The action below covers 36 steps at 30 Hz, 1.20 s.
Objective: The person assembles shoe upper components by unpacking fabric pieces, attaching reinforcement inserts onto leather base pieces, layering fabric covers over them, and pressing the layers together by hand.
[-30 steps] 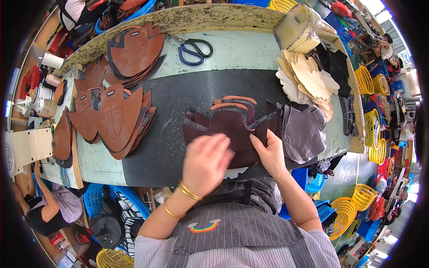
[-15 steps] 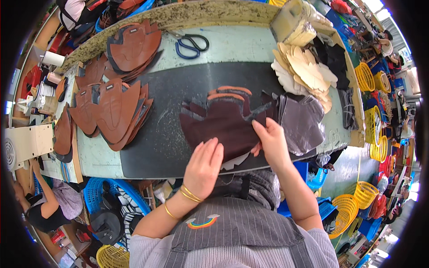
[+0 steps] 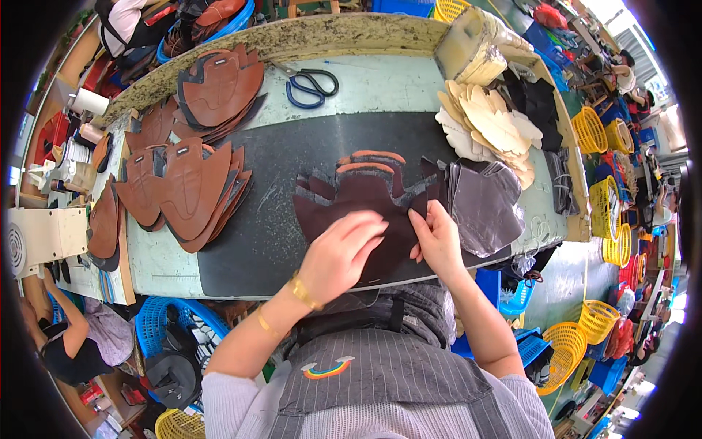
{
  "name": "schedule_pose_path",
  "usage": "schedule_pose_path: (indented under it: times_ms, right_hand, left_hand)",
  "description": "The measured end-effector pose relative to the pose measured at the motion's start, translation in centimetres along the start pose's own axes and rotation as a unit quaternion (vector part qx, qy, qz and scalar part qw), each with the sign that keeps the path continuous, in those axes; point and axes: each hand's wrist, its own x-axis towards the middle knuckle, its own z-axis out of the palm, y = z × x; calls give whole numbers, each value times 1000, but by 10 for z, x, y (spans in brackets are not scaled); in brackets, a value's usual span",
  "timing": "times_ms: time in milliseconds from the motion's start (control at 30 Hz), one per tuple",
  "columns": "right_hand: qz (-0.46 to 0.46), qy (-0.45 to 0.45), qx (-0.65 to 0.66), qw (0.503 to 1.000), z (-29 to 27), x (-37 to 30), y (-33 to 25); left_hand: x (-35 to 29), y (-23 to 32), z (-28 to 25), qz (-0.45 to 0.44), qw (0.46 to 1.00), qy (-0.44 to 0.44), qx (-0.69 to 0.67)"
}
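A stack of dark brown cut shoe-upper pieces lies on the black mat in front of me, its far edges fanned out with orange-brown and grey fuzzy layers showing. My right hand pinches the right side of the top dark brown piece between thumb and fingers. Over the near part of that piece is my left hand, fingers stretched forward and slightly bent, thumb beside them. Whether its fingertips touch the piece is hard to see. Right of the stack, close to my right hand, lies a pile of shiny dark grey pieces.
Piles of brown leather uppers cover the left side of the table. Blue-and-black-handled scissors lie at the far side. Cream pieces are heaped at the right, near a raised table rim. A blue basket stands below left.
My left hand has lifted from lying flat on the near edge and moved forward and right over the brown piece. My right hand still grips its right side, slightly nearer me.
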Motion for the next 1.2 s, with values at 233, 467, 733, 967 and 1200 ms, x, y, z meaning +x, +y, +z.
schedule_pose_path:
  times_ms: [233,467,733,967,1200]
  right_hand:
    - [-36,9,-15,999,2,-8,-2]
    - [-38,36,-87,995,1,-7,1]
    - [-227,124,-284,923,-9,5,-2]
    - [-242,122,-407,873,-9,15,11]
    - [-405,118,-421,803,-25,13,-29]
  left_hand:
    - [58,-38,26,-22,987,-151,-46]
    - [43,-17,23,-41,999,18,-24]
    - [-7,-6,13,25,953,-191,234]
    - [-10,-6,10,42,941,-232,243]
    - [-37,-15,-14,-23,991,-82,102]
